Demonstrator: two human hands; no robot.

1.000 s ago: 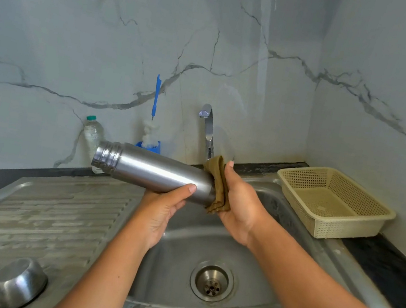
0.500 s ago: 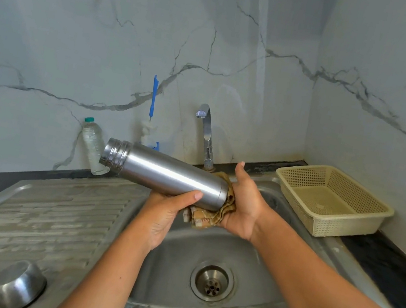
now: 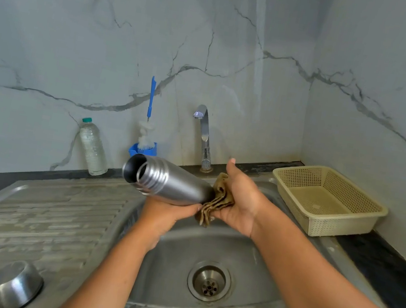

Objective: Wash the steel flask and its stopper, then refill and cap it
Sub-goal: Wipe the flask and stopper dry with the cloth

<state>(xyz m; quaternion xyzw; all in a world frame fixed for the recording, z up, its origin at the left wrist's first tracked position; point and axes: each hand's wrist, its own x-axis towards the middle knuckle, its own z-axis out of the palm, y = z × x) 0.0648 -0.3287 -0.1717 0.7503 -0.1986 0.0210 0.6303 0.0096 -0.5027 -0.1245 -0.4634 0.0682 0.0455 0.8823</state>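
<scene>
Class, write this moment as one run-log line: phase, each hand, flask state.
phase: wiping flask base | left hand: holds flask over sink | right hand: holds cloth against base | flask: uncapped, lying sideways

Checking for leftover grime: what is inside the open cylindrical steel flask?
Inside the cylindrical steel flask only the dark inner wall near its mouth shows; the depths and bottom are hidden.

No legible txt, brand marks or nos. on flask (image 3: 177, 187), plastic bottle (image 3: 90, 145) or basket (image 3: 340, 225).
</scene>
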